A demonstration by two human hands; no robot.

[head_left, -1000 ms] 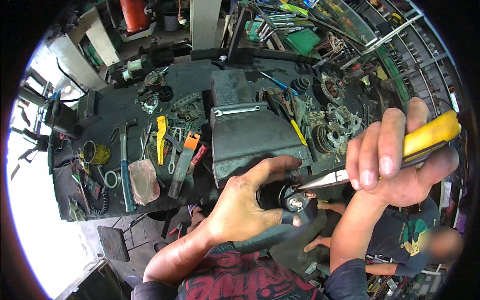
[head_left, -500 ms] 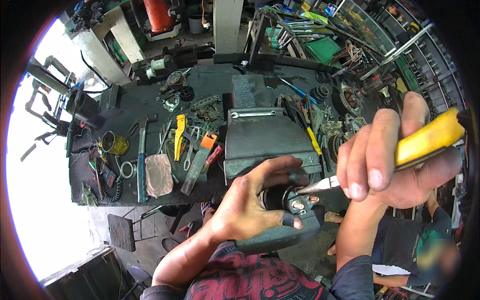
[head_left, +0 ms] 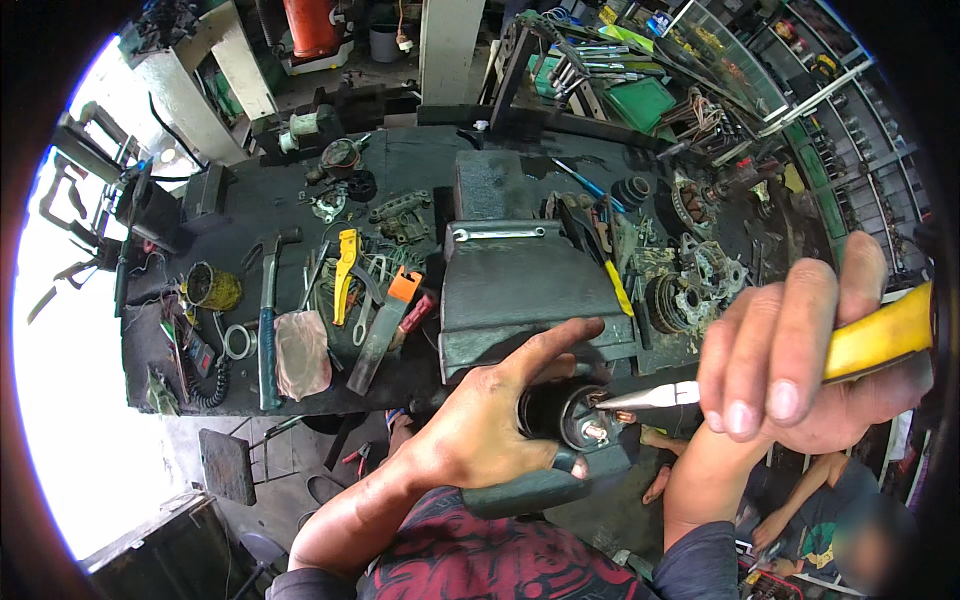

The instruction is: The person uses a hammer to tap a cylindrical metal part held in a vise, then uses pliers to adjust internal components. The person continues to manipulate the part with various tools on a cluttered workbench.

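My left hand (head_left: 475,415) is wrapped round a black cylindrical starter solenoid (head_left: 548,412), with thumb and fingers on opposite sides. Two copper terminal studs (head_left: 594,433) stick out of its end. Below and behind it is the dark bench vise (head_left: 535,300); whether the solenoid touches the jaws I cannot tell. Gripped in my right hand (head_left: 775,350) are long-nose pliers (head_left: 650,396) with yellow handles. Their narrow tip is at the solenoid's end face, beside the studs. Exactly what the tip touches is too small to make out.
A combination wrench (head_left: 500,234) lies on top of the vise. Left of it are a hammer (head_left: 268,320), a yellow-handled tool (head_left: 346,270) and a steel blade (head_left: 375,345). Alternator parts (head_left: 700,280) lie at right. Another person (head_left: 810,500) is low at the right.
The solenoid end faces slightly more upward and my left thumb sits lower round it. My right hand and the pliers have shifted a little right and down. The whole view has moved slightly.
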